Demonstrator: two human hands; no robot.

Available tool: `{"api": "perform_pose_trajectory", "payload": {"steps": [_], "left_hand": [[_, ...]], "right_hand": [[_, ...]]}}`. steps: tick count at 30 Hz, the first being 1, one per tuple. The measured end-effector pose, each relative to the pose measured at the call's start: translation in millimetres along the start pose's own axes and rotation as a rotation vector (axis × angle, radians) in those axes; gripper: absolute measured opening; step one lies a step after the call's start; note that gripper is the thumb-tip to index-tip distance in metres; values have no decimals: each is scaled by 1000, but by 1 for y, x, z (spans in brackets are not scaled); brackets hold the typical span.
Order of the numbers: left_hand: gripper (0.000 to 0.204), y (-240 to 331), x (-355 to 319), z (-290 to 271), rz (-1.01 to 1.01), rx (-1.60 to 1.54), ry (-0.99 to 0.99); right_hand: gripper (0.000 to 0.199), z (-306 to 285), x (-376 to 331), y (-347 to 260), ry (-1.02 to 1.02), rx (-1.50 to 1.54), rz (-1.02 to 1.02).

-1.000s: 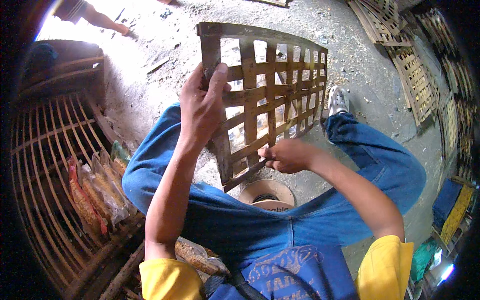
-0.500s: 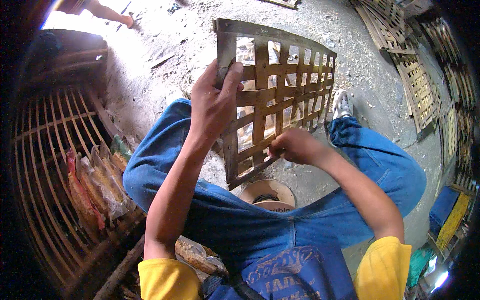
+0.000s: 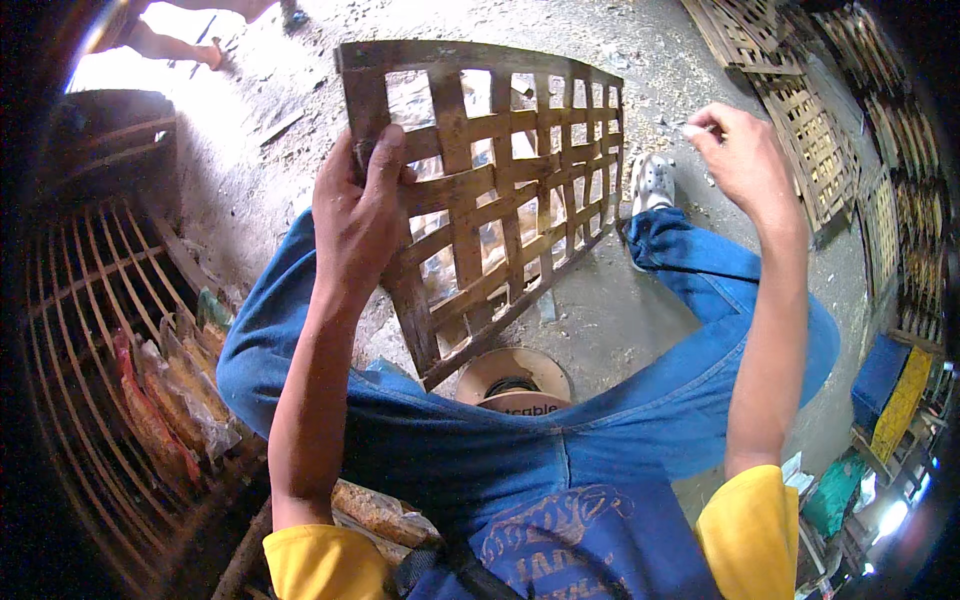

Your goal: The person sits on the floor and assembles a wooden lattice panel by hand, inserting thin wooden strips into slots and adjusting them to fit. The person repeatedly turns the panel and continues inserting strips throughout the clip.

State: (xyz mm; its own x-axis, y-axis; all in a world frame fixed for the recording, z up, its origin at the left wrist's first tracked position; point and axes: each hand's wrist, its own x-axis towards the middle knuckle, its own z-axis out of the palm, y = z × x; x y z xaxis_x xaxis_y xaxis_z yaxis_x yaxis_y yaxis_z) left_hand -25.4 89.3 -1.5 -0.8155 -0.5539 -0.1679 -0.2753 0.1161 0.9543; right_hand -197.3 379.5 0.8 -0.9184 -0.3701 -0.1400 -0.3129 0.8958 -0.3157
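A framed lattice panel of woven wood or bamboo strips (image 3: pixel 500 175) stands tilted between my knees. My left hand (image 3: pixel 362 195) is closed round its left side, the thumb on the near face and the fingers behind. Off to the right, apart from the panel, my right hand (image 3: pixel 745 155) is raised with its fingers pinched together. Something small and whitish shows at those fingertips, too small to name. Below the panel's lower edge sits a round tan spool (image 3: pixel 515 378) with dark coiled cord or wire inside.
A slatted wooden rack (image 3: pixel 100 290) stands at the left, with plastic bags of brownish stuff (image 3: pixel 170 395) by it. More lattice panels (image 3: pixel 805 130) lie and lean along the right. Litter is scattered over the floor (image 3: pixel 590 330). Another person's leg (image 3: pixel 170 45) shows at the far left.
My right hand has left the panel's lower edge and moved up and to the right. The panel, still in my left hand, appears further left in view.
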Motion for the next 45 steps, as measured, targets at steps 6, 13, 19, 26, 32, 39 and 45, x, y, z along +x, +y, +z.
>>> {"api": "perform_pose_trajectory", "payload": {"steps": [6, 13, 19, 26, 32, 39, 45], "left_hand": [[23, 0, 7, -2, -110, -61, 44], [32, 6, 20, -45, -208, -233, 334], [30, -6, 29, -82, -295, -417, 399], [30, -3, 30, -71, -357, -625, 359], [36, -20, 31, -58, -463, -808, 174], [48, 8, 17, -36, -269, -440, -31], [37, 9, 16, -43, 424, 285, 92]], "right_hand": [[30, 16, -2, -16, -51, -57, -45], [44, 10, -15, -30, 7, 21, -264], [53, 14, -36, -61, -78, 90, -450], [43, 27, -41, -85, 176, 152, -758], [32, 16, -37, -74, 289, 90, -791], [26, -32, -3, -35, 448, 322, -431], [33, -52, 2, -30, 495, 437, -362]]}}
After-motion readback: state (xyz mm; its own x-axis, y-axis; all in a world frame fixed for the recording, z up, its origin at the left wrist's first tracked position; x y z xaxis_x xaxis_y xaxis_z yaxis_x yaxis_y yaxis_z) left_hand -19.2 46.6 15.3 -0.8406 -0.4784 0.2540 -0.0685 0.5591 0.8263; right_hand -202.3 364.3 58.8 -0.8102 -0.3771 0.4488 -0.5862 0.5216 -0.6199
